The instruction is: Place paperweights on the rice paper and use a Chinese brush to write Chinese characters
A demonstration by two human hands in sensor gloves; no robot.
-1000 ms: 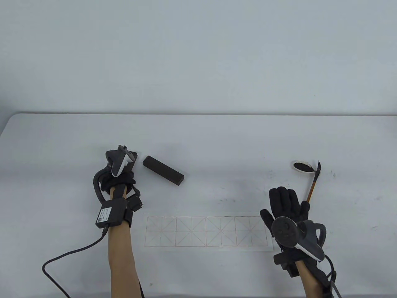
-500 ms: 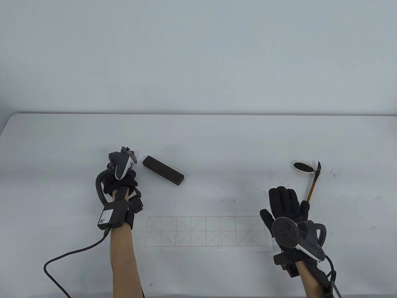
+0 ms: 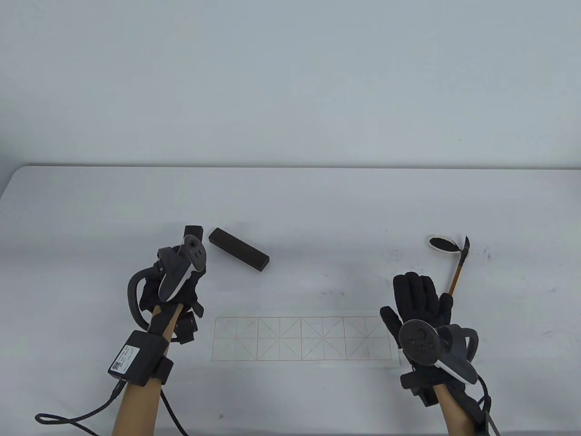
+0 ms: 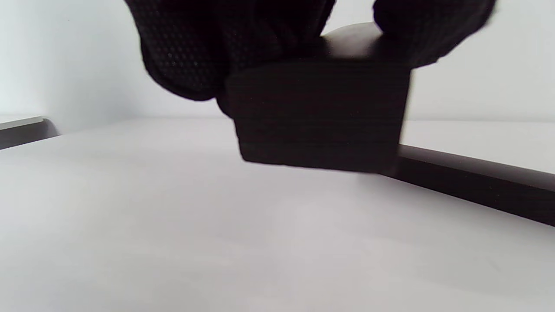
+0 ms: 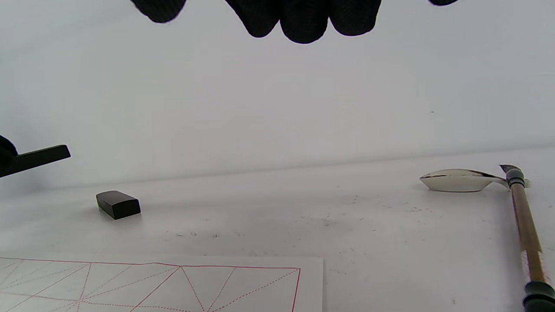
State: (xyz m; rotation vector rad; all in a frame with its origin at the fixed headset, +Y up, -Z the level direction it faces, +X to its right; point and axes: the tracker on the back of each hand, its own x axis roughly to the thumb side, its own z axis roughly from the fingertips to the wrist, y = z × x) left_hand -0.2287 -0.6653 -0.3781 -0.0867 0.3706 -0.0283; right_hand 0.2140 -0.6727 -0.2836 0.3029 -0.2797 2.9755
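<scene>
My left hand (image 3: 190, 284) grips a dark wooden paperweight (image 4: 321, 117) and holds it off the table; its far end (image 3: 194, 229) pokes out above the tracker. A second paperweight (image 3: 239, 249) lies on the table just to the right, also seen as a dark bar (image 4: 477, 182). The rice paper (image 3: 302, 338) with its red grid lies near the front. My right hand (image 3: 416, 295) is open and flat beside the paper's right end, holding nothing. The brush (image 3: 457, 270) leans on the ink dish (image 3: 441, 244) beyond it.
The white table (image 3: 290, 204) carries faint ink specks (image 5: 325, 221) between the paper and the dish. A black cable (image 3: 68, 418) trails from my left wrist to the front left edge.
My left hand has pulled back toward the front with the paperweight, and its forearm has swung left. The right hand, brush, paper and second paperweight have not moved.
</scene>
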